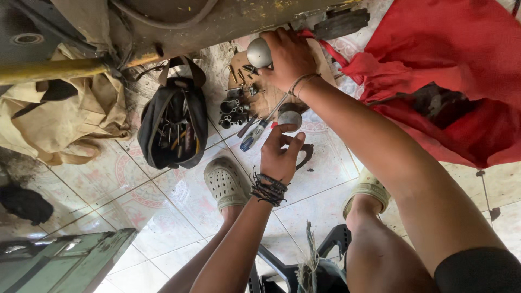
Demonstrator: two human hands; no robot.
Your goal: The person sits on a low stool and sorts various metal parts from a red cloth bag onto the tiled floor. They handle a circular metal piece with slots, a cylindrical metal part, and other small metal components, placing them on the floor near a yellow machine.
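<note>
**Two hands, two metal caps over a tiled floor**

At far left a tan cloth lies heaped under a yellow bar. Next comes one open black tool bag, its tools packed too tightly to count. Just right of it sits a cluster of sockets, about six, beside one blue-handled screwdriver.

The left hand pinches a small grey cap between thumb and fingertips, low over the tiles. It looks like light, stiff metal, smooth enough to slip; its rim seems the surest place to hold.

The right hand wraps around a round silver dome, held above a board scattered with small parts. The dome looks polished, hard and probably heavier, so a full palm grip suits it.

Two feet in pale clogs rest on the floor. At right spreads one red cloth.
</note>
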